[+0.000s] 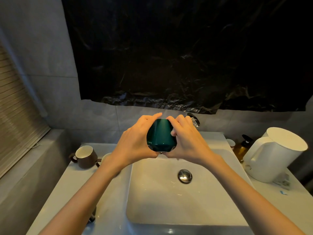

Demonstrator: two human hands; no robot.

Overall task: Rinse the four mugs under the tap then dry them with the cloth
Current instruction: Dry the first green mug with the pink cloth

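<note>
Left hand and right hand: both are curled round a dark green glossy mug, one on each side, with fingers wrapped over its far end and thumbs under its near end.

The green mug is held in the air, tipped over on its side, above the back edge of the white rectangular basin. Whether its mouth or its base faces the camera cannot be settled, as the near end lies in shadow.

A chrome tap shows just behind the right hand's fingers, at the back edge of the white surface. A round chrome drain plug sits in the basin floor, on the near side of the hands.

Left side of the surface: a brown ceramic mug with a pale inside stands upright near the back left corner, handle pointing left. Just to its right is the pale rim of another mug, mostly hidden behind the left forearm; whether the two touch cannot be told.

Right side: a white plastic kettle stands near the back right corner. An amber pump bottle with a black head stands between the kettle and the basin, with a small white cup just beside it.

Black plastic sheeting covers the wall above the tap. A slatted blind hangs at the far left.
</note>
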